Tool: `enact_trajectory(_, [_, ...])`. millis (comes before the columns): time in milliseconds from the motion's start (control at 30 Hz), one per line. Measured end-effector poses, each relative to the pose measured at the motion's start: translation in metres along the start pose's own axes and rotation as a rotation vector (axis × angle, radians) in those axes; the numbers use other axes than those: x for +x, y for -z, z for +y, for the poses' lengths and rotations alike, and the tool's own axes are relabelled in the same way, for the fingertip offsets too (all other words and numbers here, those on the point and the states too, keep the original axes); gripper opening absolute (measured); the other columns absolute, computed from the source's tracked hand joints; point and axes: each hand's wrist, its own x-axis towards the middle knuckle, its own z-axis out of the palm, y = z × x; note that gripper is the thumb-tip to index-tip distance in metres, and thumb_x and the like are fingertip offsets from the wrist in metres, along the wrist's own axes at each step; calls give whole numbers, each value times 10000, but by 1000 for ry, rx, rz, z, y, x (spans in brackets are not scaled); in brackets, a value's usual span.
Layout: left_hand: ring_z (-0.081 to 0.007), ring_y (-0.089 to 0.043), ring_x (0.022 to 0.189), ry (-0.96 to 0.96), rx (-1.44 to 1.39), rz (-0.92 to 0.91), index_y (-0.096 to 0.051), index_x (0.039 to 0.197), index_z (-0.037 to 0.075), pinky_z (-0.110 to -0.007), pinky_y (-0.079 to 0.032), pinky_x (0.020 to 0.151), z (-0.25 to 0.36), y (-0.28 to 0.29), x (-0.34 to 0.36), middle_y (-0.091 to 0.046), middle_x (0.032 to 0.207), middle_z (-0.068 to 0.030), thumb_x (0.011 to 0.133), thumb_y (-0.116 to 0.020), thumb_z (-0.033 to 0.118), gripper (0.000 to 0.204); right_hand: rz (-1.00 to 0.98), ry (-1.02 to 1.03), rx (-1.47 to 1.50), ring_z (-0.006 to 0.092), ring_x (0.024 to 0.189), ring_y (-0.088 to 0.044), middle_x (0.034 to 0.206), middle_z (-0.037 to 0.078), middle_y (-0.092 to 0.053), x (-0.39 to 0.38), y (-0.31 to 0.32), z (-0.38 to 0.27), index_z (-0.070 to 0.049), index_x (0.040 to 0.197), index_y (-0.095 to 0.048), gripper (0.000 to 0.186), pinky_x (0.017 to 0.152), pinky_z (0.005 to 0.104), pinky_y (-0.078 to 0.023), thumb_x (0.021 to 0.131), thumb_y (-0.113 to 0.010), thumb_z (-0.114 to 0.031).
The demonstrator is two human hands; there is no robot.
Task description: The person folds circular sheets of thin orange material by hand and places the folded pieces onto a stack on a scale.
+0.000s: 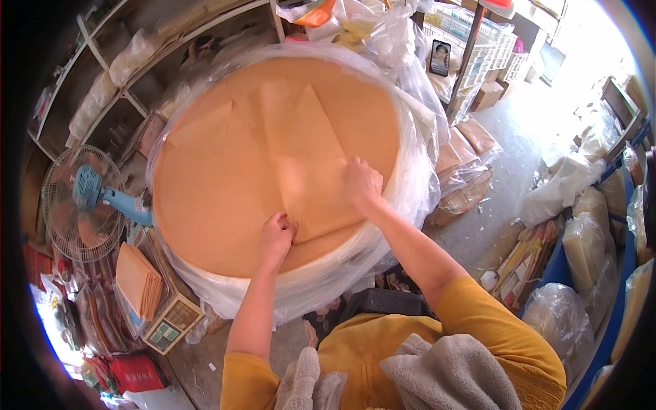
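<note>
A thin orange-brown sheet (301, 181), partly folded into a long panel, lies on a big round stack of like sheets (205, 205). At the panel's near left corner my left hand (277, 236) is closed, its thumb and fingers pinching the edge. My right hand (364, 183) rests at the panel's right edge with curled fingers, slightly smeared; it seems to grip the sheet there. Another folded flap (201, 126) shows at the stack's far left, and a pointed fold (314, 113) lies beyond my right hand. Clear plastic wrap (417, 184) surrounds the round stack.
A blue fan (85, 191) stands at the left, above folded brown sheets (137, 280) on a box (171, 318). Shelves (119, 85) line the far left. A phone (440, 58) is propped at the back right. Plastic-wrapped packets (471, 140) and bagged goods (588, 239) lie to the right.
</note>
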Motion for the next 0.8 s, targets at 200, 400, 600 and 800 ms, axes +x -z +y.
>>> enact_trajectory(200, [-109,-531,526,37,28,-30,-587,1139,-5,-278,-422,492,16,-1,-6,-611,648,-39,853,-623,117,313,-15,-57,55,356,928,-615,906,162,-659,6,-6,12,-37,884,-599,241,793,476,-458,872,-542,-270])
enact_trajectory(400, [-112,-520,505,17,-1,-34,-575,1149,-11,-282,-418,476,4,-3,4,-599,628,-34,850,-628,128,334,11,19,1,343,952,-595,955,146,-643,12,-19,15,-41,917,-590,158,804,465,-459,875,-544,-186])
enact_trajectory(600, [-160,-582,556,53,-54,-82,-538,1201,-5,-320,-470,520,8,-1,3,-625,666,-78,841,-641,145,403,140,302,-218,283,1060,-538,1100,94,-591,11,-26,19,-61,1007,-579,193,839,419,-437,817,-551,-81])
enact_trajectory(800, [-335,-417,1279,-548,726,174,-343,1425,77,-484,-358,1030,29,-30,8,-451,1370,-198,894,-590,363,651,26,317,-274,264,1176,-457,1209,98,-548,10,-21,16,-47,1155,-543,321,924,414,-375,837,-512,-76])
